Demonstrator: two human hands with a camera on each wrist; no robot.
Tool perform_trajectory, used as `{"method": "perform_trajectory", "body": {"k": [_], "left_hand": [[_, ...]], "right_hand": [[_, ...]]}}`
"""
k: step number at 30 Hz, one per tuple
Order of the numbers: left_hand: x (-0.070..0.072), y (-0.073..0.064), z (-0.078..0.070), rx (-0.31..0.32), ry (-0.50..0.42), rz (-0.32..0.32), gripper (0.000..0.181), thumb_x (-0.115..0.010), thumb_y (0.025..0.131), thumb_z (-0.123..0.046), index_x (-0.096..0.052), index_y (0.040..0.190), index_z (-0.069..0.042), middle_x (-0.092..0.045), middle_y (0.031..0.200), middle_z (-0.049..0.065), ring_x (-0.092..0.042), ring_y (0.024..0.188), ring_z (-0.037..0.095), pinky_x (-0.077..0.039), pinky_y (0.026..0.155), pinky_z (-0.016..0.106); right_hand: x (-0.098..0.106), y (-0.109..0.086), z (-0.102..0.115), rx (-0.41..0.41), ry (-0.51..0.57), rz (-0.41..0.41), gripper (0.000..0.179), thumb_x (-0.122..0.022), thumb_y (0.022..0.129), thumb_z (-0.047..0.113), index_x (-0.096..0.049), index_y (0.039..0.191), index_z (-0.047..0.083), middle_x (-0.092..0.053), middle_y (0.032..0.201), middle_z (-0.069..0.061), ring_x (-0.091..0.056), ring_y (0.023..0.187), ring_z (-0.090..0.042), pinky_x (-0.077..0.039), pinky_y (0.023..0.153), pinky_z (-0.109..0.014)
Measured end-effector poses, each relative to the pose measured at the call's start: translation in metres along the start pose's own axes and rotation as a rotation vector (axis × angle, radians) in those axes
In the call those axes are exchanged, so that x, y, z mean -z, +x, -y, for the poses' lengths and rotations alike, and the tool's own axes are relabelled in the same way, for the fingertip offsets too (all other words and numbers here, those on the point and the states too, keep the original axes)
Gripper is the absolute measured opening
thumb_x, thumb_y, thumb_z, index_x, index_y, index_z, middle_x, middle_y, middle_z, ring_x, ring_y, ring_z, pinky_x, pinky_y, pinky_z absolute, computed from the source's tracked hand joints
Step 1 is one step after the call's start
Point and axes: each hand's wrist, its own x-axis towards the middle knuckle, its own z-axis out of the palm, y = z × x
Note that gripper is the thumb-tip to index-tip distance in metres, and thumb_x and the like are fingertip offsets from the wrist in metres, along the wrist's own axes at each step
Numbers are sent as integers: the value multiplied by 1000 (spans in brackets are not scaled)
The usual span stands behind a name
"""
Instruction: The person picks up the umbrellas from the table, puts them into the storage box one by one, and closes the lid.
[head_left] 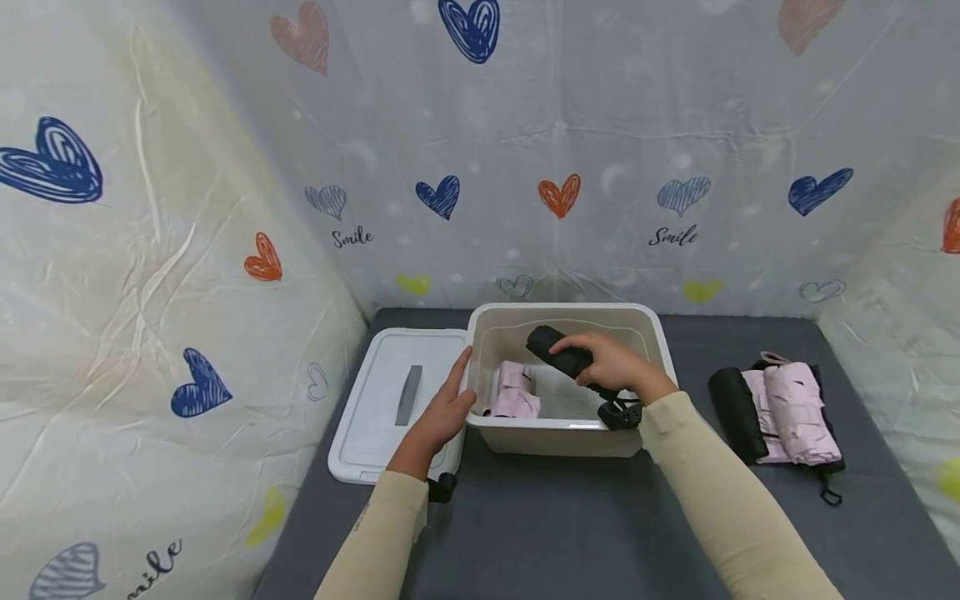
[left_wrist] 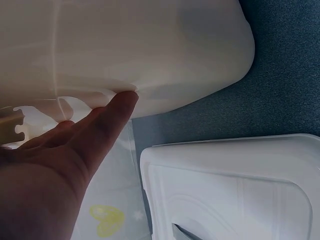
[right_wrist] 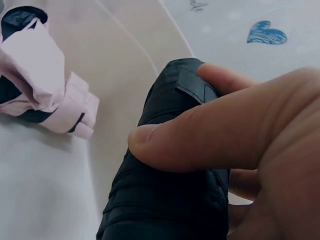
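In the head view, my right hand (head_left: 618, 365) grips a black folded umbrella (head_left: 567, 358) above the inside of a beige plastic box (head_left: 555, 442). The thumb lies across its wrapped cloth in the right wrist view, beside a small strap tab. At its lower end, a black wrist strap hangs by the box's front right corner. My left hand (head_left: 441, 414) rests with straight fingers against the box's left outer side, as the left wrist view confirms. Inside the box, a pink folded umbrella (head_left: 515, 390) lies at the left.
A white lid (head_left: 367, 433) with a grey handle (head_left: 408, 395) lies left of the box on the dark grey table (head_left: 555, 525). To the right lie a black rolled umbrella (head_left: 735, 415) and a pink one (head_left: 802, 414) side by side. A heart-printed curtain (head_left: 615, 108) hangs behind.
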Motion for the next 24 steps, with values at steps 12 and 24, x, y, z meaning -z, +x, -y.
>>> {"method": "perform_trajectory", "body": {"k": [12,24], "left_hand": [[2,-2,-2,-10,-1,-9,71,-35,95,-15,-6,154,-43,-12,163,-1,-17,148,28,-23,112,60],[0,-3,-2,5,18,-27,70,-36,95,-18,-8,154,-42,-14,163,1,-19,147,30,-24,111,61]], "right_hand": [[-1,12,-1,-87,75,46,64,-67,75,-5,-61,128,28,-51,135,-15,-52,96,-29,-46,72,-33],[-2,27,-3,-158,83,125,66,-65,73,-7,-61,130,27,-47,137,-16,-51,97,-30,-46,70,-33]]}}
